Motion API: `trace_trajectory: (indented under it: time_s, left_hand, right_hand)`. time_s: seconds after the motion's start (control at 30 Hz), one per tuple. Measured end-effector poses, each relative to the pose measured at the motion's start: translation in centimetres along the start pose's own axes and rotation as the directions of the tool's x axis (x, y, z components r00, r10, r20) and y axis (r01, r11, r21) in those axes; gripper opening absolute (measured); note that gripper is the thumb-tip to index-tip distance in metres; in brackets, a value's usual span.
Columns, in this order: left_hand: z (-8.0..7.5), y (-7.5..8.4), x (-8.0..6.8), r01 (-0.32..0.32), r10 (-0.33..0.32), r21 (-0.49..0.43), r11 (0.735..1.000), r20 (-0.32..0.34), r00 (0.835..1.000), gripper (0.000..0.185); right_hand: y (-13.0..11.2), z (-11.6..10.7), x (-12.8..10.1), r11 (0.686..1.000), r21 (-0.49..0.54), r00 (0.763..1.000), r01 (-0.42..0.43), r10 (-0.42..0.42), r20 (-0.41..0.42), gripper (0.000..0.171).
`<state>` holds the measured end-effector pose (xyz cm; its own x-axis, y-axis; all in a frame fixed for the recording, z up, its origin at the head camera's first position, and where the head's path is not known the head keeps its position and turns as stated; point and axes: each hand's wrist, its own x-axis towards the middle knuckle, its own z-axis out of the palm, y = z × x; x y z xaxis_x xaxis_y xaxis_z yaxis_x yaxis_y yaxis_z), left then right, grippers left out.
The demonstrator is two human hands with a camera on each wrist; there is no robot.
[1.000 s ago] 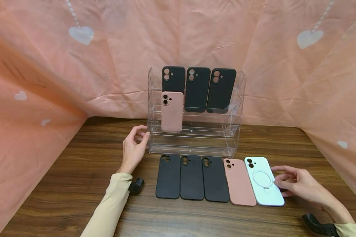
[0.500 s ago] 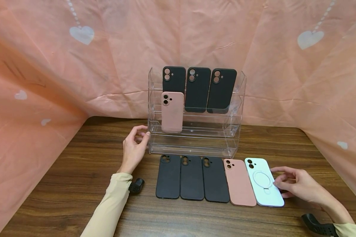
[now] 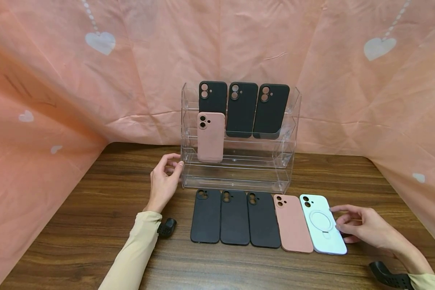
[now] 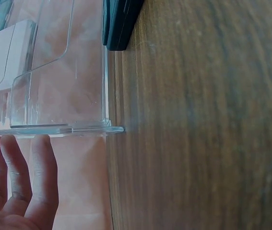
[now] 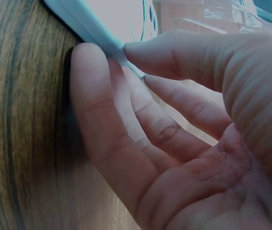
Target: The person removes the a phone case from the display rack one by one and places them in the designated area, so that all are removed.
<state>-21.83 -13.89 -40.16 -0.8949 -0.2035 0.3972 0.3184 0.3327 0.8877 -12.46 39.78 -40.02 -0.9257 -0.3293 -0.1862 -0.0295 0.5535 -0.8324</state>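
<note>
A white phone case with a ring on its back lies at the right end of a row of cases. My right hand pinches its right edge, thumb on top and fingers along the side; the right wrist view shows this close. My left hand holds the left side of a clear tiered display rack, thumb at the front edge and fingertips against the side panel. Upright in the rack stand a pink case and several black cases.
Left of the white case lie a pink case and several black cases, flat and side by side in front of the rack. A wooden table carries everything. Pink cloth with white hearts hangs behind and at both sides.
The white case has slid slightly toward the person at its camera end, with my right hand at its edge. My left hand and the rack have stayed in place.
</note>
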Motion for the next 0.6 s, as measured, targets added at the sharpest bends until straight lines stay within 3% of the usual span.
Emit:
trace_trajectory:
  time_s: [0.2, 0.37, 0.5, 0.6]
  left_hand:
    - [0.0, 0.0, 0.0, -0.001, 0.001, -0.006, 1.0, -0.002, 1.0, 0.02]
    - [0.0, 0.0, 0.0, 0.011, -0.011, -0.006, 1.0, -0.004, 1.0, 0.021]
    - [0.1, 0.0, 0.0, 0.023, -0.023, -0.021, 1.0, -0.007, 1.0, 0.024]
    - [0.1, 0.1, 0.0, 0.026, -0.026, -0.023, 0.999, -0.007, 1.0, 0.024]
  right_hand:
    - [-0.1, 0.0, 0.1, 0.999, -0.029, 1.0, 0.031, -0.031, -0.001, 0.037]
    - [-0.4, 0.1, 0.1, 0.996, -0.085, 1.0, -0.005, 0.003, -0.022, 0.033]
    - [-1.1, 0.2, 0.1, 0.987, -0.15, 0.993, -0.054, 0.037, -0.111, 0.038]
    - [-1.6, 0.3, 0.3, 0.982, -0.18, 0.979, -0.052, 0.015, -0.202, 0.038]
